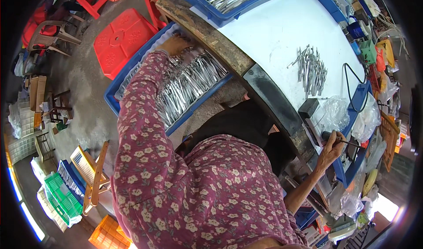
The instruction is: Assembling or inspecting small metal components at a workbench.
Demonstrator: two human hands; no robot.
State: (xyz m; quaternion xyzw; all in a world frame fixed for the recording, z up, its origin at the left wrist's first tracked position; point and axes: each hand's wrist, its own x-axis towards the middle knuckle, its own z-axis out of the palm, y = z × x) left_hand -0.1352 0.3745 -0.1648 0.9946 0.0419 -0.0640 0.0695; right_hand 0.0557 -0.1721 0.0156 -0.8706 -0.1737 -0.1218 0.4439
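Observation:
My left hand [175, 44] reaches down into the far end of a blue crate [115, 102] lined with clear plastic. Slim, shiny metal pieces [187, 88] lie in the crate in dense rows, some right by the hand; its fingertips are too unclear to show whether it grips one. At the table's right side my right hand [331, 151] is closed around a screwdriver [326, 135] with a dark handle, its thin shaft pointing right. On the white tabletop [264, 37] lies a loose heap of similar metal pieces [313, 70].
Another blue tray [253, 11] of metal parts sits on the table's far edge. A small black block [309, 108], clear plastic bags [335, 112] and a black cable [352, 88] lie near my right hand. Red stools [118, 39] stand beyond the crate.

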